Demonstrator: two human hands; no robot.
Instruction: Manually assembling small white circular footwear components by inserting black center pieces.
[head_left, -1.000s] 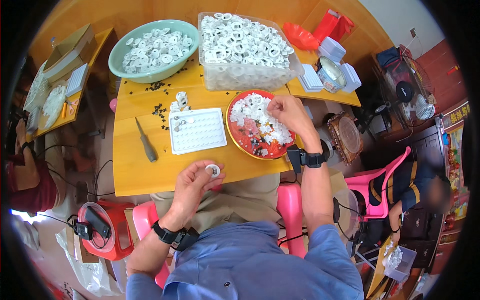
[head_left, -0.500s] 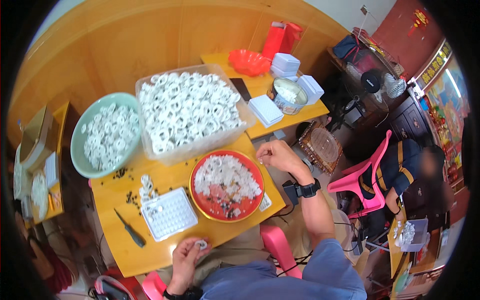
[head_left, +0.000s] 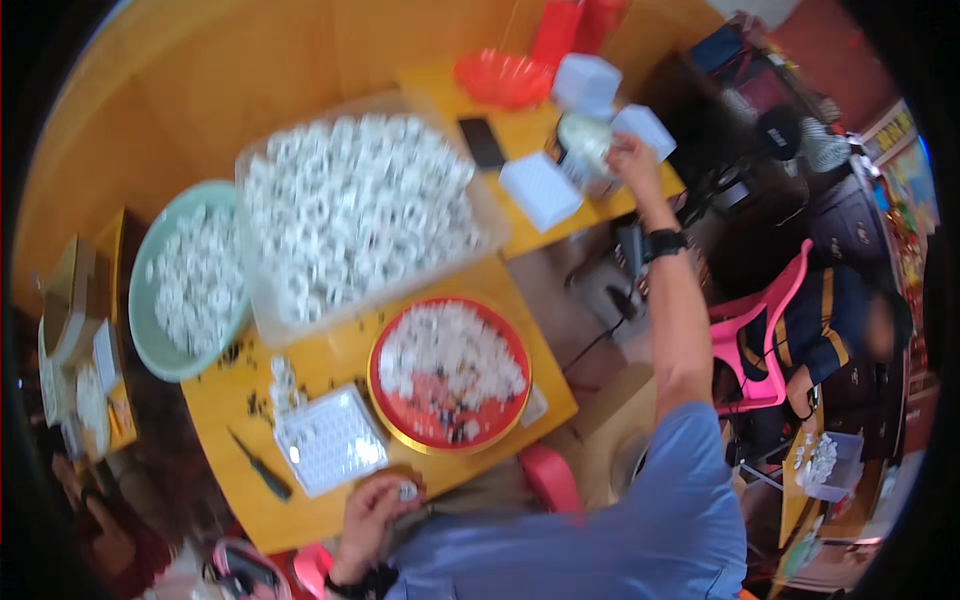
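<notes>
Near the table's front edge, my left hand (head_left: 372, 518) is closed on a small white plastic ring (head_left: 407, 491) with a dark centre. My right hand (head_left: 634, 166) is stretched far to the right, at the rim of a round tin (head_left: 592, 180) with white contents. Motion smears its fingers, so I cannot make out anything in them. In front of me lie a white gridded tray (head_left: 335, 440), a few white rings (head_left: 284, 380) and a red round dish (head_left: 408, 420) with a gold rim, holding small white pieces and dark bits.
A big clear bin (head_left: 375, 300) and a green basin (head_left: 143, 320) hold heaps of white rings. A dark screwdriver (head_left: 262, 468) lies at the left. White gridded trays (head_left: 541, 190), a dark flat object (head_left: 482, 143) and a red bowl (head_left: 503, 80) sit behind. Another person (head_left: 835, 315) works at right.
My right hand has moved away and to the right, from beside the red dish to the tin. My left hand stays low with the white ring. The view has shifted slightly.
</notes>
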